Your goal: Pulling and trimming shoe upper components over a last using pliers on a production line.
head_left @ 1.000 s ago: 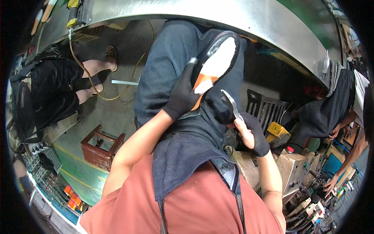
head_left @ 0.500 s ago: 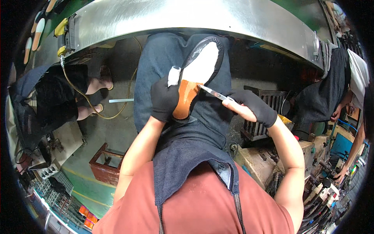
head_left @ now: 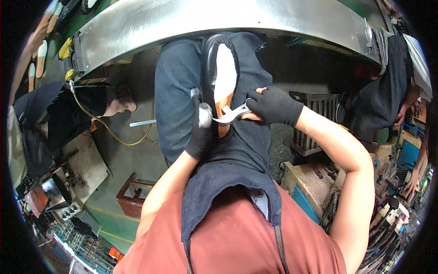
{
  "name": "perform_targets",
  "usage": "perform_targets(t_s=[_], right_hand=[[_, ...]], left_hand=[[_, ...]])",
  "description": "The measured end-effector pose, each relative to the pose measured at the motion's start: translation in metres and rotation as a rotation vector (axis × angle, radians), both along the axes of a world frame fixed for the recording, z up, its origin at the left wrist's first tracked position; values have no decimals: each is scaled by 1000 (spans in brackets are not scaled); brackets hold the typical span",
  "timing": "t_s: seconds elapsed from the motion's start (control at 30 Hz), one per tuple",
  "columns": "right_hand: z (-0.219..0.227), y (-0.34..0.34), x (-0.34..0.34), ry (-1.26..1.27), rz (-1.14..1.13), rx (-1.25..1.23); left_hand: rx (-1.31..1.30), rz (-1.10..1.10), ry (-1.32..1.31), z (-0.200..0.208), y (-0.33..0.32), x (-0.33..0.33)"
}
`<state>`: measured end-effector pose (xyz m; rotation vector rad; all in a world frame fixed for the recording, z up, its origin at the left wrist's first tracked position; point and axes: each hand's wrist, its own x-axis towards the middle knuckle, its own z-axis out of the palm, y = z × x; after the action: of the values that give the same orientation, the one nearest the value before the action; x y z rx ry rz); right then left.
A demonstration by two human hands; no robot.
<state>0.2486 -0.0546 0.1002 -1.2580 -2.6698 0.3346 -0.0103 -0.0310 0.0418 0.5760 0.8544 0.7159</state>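
An upside-down black shoe (head_left: 225, 73) lies lengthwise on my lap, toe pointing away. Its bottom shows a white forepart and an orange-brown rear. My left hand (head_left: 200, 130), in a black glove with whitish coverings at the fingertips, is closed around the shoe's left side. To the right of the shoe, my right hand (head_left: 273, 106), also black-gloved with bare fingertips, is closed on a curved white strip (head_left: 228, 116). This strip crosses over the orange-brown part toward my left fingers. The slim metal tool cannot be made out clearly now.
A shiny metal bench (head_left: 205, 16) runs across beyond my knees. A yellow tool (head_left: 66, 49) with a hose hangs at its left end. A brown wooden stool frame (head_left: 132, 196) stands left, a dark slatted crate (head_left: 315, 118) right. Other people sit on both sides.
The shoe has turned more upright and narrower to view, shifting slightly left. My right hand has rolled over and drawn closer; the metal tool's tip has left the sole, and a white strip now shows.
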Motion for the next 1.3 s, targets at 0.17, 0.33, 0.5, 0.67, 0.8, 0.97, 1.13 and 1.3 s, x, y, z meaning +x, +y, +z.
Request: perform_targets(t_s=[0.17, 0.33, 0.5, 0.67, 0.8, 0.97, 1.13, 1.3], right_hand=[[46, 20, 6, 186, -279, -1268], [135, 36, -56, -432, -13, -454], [100, 10, -86, 151, 165, -320], [47, -10, -33, 144, -257, -407], [72, -4, -20, 378, -452, -602], [78, 2, -32, 314, -488, -361], [37, -5, -28, 326, -506, -339], [96, 11, -6, 106, -372, -657]], left_hand=[[1327, -93, 842, -8, 7, 6], [1058, -135, 702, -7, 21, 8], [341, -294, 306, 30, 50, -11], [669, -486, 705, 48, 78, -25], [164, -282, 168, 35, 76, -6], [-25, -231, 43, 18, 65, 14], [328, -95, 280, 4, 49, 25], [723, -117, 430, 19, 53, 22]])
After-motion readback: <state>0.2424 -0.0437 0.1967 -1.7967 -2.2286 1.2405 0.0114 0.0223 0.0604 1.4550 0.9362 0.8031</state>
